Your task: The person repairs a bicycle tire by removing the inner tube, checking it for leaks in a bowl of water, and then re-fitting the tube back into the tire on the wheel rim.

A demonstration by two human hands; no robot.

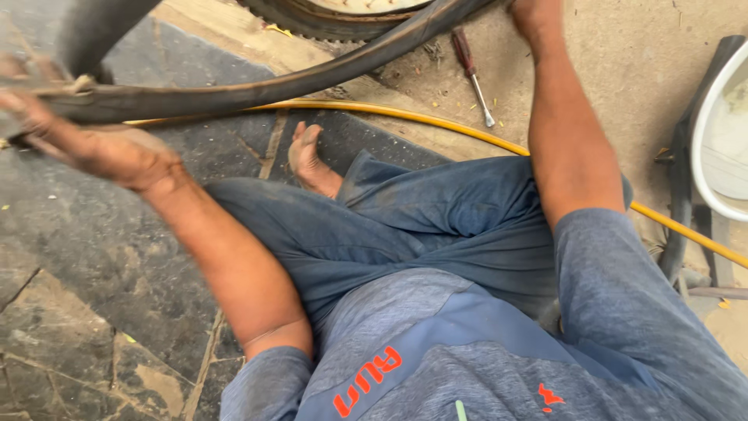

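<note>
Black rubber runs across the top of the view: one long tyre strip [257, 82], curving from the upper right down to the left edge; the left hand [93, 148] lies against its lower left stretch, blurred, its fingers seeming to curl toward the rubber, though whether they are clamped on it I cannot tell. One right hand [534, 15] reaches to the strip's upper right end at the top edge of the frame; its fingers are cut off there, so their state cannot be told. Behind the strip sits one wheel [335, 15] with a ribbed dark tyre, only its lower arc showing. One screwdriver [473, 74] with a dark red handle lies on the sandy ground just beside the right forearm; one yellow hose [436, 123] crosses the ground under the strip and passes behind the person's legs toward the right edge. One bare foot [308, 160] rests on the dark stone paving [93, 265], toes pointing up; the legs are folded in blue trousers. At the right edge stands one white basin [721, 132] with a dark rubber tube [686, 156] curved around its rim.
</note>
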